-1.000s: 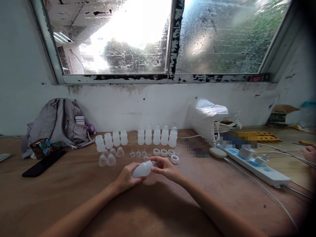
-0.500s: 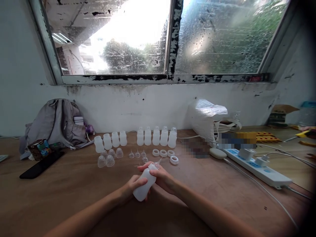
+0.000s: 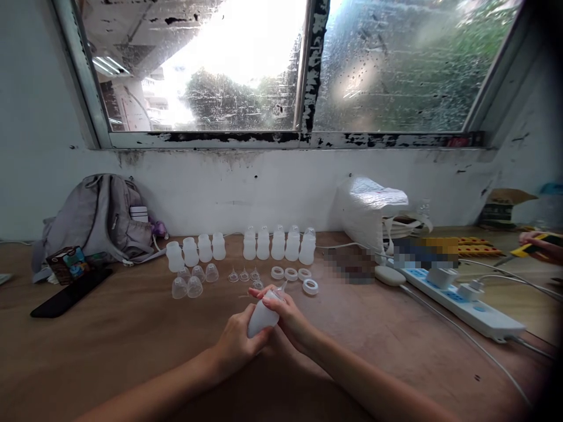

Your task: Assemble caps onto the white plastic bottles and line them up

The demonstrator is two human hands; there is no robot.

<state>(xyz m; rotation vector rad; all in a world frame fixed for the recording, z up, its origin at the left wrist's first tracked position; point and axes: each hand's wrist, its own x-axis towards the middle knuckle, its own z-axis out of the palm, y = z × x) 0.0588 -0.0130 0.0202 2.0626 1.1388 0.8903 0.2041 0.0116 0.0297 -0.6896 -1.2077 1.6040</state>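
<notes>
A frosted white baby bottle (image 3: 263, 320) is tilted between my hands, its top end pointing away and to the right. My left hand (image 3: 241, 337) is wrapped round the lower body. At the neck, my right hand (image 3: 288, 313) grips the top, where a clear nipple (image 3: 282, 288) sticks out; its fingers partly hide the collar. Just beyond lie several clear nipples (image 3: 244, 275) and white collar rings (image 3: 291, 274). Clear domed caps (image 3: 194, 286) rest to the left. Behind them stand open bottles (image 3: 190, 252) and a row of capped bottles (image 3: 278, 242).
A grey backpack (image 3: 103, 220), a small box (image 3: 70, 264) and a black phone-like slab (image 3: 70, 294) are on the left. At right lie a power strip (image 3: 479, 313), cables, a round white device (image 3: 389, 275) and a white bag (image 3: 363, 214). Another person's hand (image 3: 543, 245) holds a yellow tool at the right edge.
My left hand has shifted its hold, now covering more of the bottle's base. My right hand stays at the neck. Another person's hand has come into view at the right edge.
</notes>
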